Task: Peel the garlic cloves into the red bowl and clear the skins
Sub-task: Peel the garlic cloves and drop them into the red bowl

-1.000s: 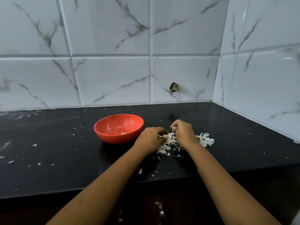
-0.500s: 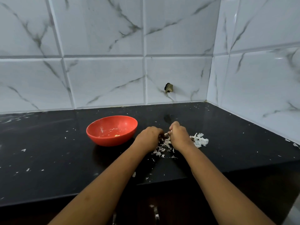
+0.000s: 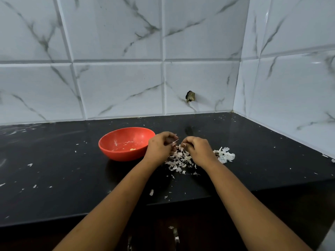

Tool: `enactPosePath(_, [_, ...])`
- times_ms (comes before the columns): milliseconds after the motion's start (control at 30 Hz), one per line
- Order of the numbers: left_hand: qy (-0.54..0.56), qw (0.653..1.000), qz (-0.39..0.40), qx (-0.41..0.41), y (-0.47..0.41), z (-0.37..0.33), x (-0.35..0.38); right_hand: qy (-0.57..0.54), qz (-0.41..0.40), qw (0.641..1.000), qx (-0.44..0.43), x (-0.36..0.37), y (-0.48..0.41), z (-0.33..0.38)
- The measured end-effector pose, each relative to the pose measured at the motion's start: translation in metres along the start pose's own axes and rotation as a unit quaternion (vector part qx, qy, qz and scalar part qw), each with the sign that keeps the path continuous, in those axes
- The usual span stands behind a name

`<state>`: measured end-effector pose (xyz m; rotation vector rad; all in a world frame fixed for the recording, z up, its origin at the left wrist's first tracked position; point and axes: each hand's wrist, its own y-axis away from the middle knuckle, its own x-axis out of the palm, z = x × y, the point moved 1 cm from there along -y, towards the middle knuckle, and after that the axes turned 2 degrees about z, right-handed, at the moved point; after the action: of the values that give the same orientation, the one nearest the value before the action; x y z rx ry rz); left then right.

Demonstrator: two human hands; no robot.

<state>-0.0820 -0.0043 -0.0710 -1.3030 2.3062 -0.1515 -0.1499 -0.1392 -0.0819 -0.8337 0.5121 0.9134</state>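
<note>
Here, two bare hands work close together above a pile of garlic skins [image 3: 178, 159] on the black countertop [image 3: 54, 178].

The left hand [image 3: 160, 148] and the right hand [image 3: 196, 150] are both curled, fingertips almost touching; a thin strip of skin [image 3: 175, 141] sticks out between them, slanting up to the right. The clove itself is hidden, so its direction I cannot tell. The red bowl [image 3: 125, 144] stands just beside the left hand, with small bits inside. A second heap of skins [image 3: 224, 154] lies right of the right hand.
</note>
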Motion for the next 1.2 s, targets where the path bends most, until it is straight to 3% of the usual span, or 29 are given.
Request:
enactPosePath(167, [0.133, 0.989, 0.005, -0.061, 0.018, -0.005, -0.001, -0.095, -0.072, 0.992, -0.027, 0.002, 0.008, 0.015])
enactPosePath(433, [0.221, 0.972, -0.055, -0.058, 0.03, -0.002, -0.009, -0.127, -0.067, 0.989, -0.038, 0.003, 0.027, 0.028])
enactPosePath(733, [0.036, 0.994, -0.087, 0.045, 0.037, -0.004, -0.009, -0.007, -0.02, 0.997, -0.079, 0.005, 0.034, 0.031])
enactPosePath(933, [-0.151, 0.964, -0.089, 0.202, 0.041, -0.003, -0.009, 0.119, 0.018, 0.987, -0.108, 0.002, 0.037, 0.035])
enactPosePath(1033, [-0.172, 0.953, -0.093, 0.23, 0.043, -0.005, -0.009, 0.113, 0.019, 0.986, -0.121, 0.001, 0.038, 0.034])
enactPosePath(1200, [-0.118, 0.963, -0.114, 0.214, 0.043, -0.005, -0.009, 0.062, 0.01, 0.987, -0.149, -0.002, 0.038, 0.033])
